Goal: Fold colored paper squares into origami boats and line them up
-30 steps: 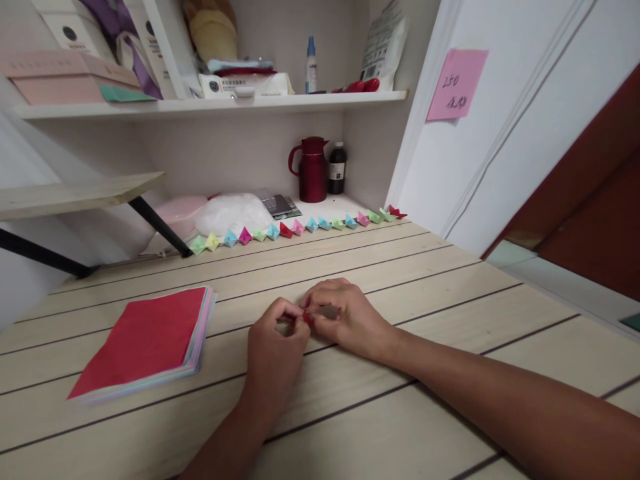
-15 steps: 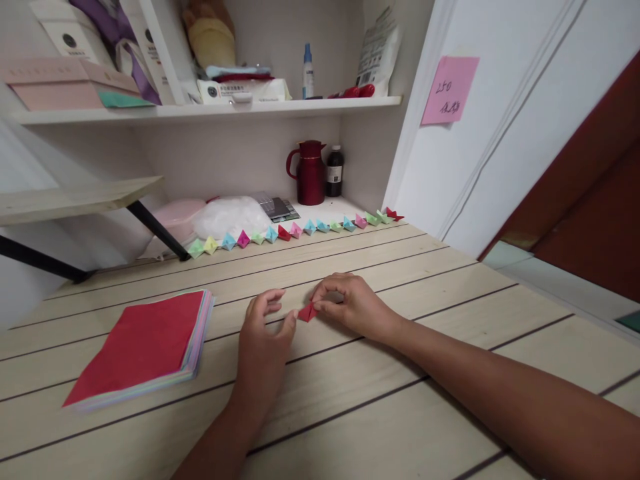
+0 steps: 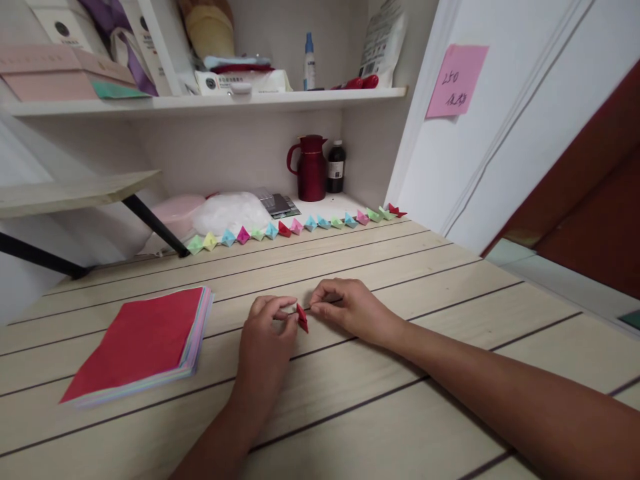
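A small folded piece of red paper (image 3: 303, 319) stands on edge just above the wooden tabletop, between my two hands. My left hand (image 3: 265, 340) pinches its left side between thumb and index finger. To the right of the paper is my right hand (image 3: 350, 310), its thumb and index tips drawn together. A narrow gap seems to part those tips from the paper, and I see nothing between them. Left of my left hand lies a stack of square coloured paper (image 3: 140, 337) with a red sheet on top.
Several small folded paper boats (image 3: 284, 229) in mixed colours line the table's back edge. Behind them are a clear plastic bag (image 3: 230, 212), a dark red jug (image 3: 311, 170) and a dark bottle (image 3: 336, 167). A raised wooden shelf (image 3: 75, 193) on black legs stands at left.
The red paper has turned from lying broad side up at my right fingertips to standing narrow in my left fingers. My left fingers have closed; my right fingertips have come off it.
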`<state>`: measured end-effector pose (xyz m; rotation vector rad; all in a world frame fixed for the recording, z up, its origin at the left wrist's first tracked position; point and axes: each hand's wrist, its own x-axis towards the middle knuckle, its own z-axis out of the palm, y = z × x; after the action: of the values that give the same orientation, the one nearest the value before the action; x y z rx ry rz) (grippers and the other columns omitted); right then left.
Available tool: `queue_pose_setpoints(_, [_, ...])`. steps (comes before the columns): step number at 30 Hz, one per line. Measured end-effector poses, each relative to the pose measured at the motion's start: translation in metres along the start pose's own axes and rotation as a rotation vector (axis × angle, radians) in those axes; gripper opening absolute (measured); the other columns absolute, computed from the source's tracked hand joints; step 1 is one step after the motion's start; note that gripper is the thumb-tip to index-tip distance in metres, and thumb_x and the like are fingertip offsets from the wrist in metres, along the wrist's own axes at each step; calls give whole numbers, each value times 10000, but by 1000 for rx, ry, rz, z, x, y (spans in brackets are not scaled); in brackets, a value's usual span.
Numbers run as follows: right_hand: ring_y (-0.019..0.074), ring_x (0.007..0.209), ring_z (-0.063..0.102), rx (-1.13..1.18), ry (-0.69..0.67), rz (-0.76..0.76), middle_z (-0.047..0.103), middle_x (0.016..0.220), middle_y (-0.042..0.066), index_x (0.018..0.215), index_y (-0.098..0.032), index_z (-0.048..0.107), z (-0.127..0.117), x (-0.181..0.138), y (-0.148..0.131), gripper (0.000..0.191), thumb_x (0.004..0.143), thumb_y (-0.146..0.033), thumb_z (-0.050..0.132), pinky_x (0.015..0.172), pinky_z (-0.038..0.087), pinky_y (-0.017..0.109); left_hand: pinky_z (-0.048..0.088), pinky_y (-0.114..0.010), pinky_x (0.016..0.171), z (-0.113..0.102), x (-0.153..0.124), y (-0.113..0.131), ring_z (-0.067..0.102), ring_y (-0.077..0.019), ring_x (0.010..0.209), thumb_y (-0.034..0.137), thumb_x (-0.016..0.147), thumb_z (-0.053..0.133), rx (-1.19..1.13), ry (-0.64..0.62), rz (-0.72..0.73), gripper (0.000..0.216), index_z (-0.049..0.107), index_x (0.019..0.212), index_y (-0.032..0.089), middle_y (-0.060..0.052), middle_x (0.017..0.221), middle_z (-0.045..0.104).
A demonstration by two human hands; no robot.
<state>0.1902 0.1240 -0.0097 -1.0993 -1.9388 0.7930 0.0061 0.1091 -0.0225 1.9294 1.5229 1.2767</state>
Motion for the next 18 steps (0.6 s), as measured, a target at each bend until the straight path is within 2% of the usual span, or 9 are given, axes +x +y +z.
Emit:
queue_pose_setpoints(4, [141,774,630,-72,-51,-18,721,845,5,877,-196,704,-1,0,2,119,829,-156,603,690,451,239,472,-443,962,2,-2,-7,578,-251,1079,100,706,609,98,-48,32,388,716,1044,259,-91,1175,527])
queue_pose_setpoints(7, [145,797,625,-142,-60,-63,721,844,4,897,-213,722,-1,0,-1,152,814,-134,622,735,445,250,437,-468,1004,1,-2,-8,558,-259,1128,91,720,593,121,-87,57,387,722,1034,275,-90,1307,461])
queue_pose_setpoints(9, [156,811,621,-174,-60,-71,719,839,13,920,-220,732,-1,-1,-3,159,809,-148,643,746,443,258,440,-461,993,-1,-1,-6,572,-253,1109,111,730,606,126,-117,59,306,734,956,272,-78,1258,521])
queue_pose_setpoints(12, [165,820,613,-191,-75,-73,717,829,22,935,-219,740,0,-1,-4,166,812,-157,647,754,442,264,466,-423,929,-4,1,-1,609,-237,1017,138,725,633,118,-147,59,180,721,835,251,-47,1033,647])
queue_pose_setpoints(14, [164,817,611,-166,-87,-62,715,830,24,935,-211,738,-1,-1,-6,163,824,-160,630,757,445,264,477,-391,873,-5,2,1,628,-223,933,158,727,632,97,-137,56,117,698,781,237,-28,916,679])
queue_pose_setpoints(16, [162,826,617,-73,-109,-26,716,855,30,932,-195,727,-4,-1,-8,159,872,-203,580,766,453,265,481,-362,826,-7,2,2,641,-209,862,192,739,621,52,-129,27,79,686,755,232,-17,855,695])
queue_pose_setpoints(18, [166,865,626,66,-133,11,713,902,39,938,-182,709,-6,-2,-11,234,935,-281,497,794,463,274,487,-336,771,-8,3,2,652,-200,796,241,752,614,-12,-127,-61,77,689,764,227,-14,816,710])
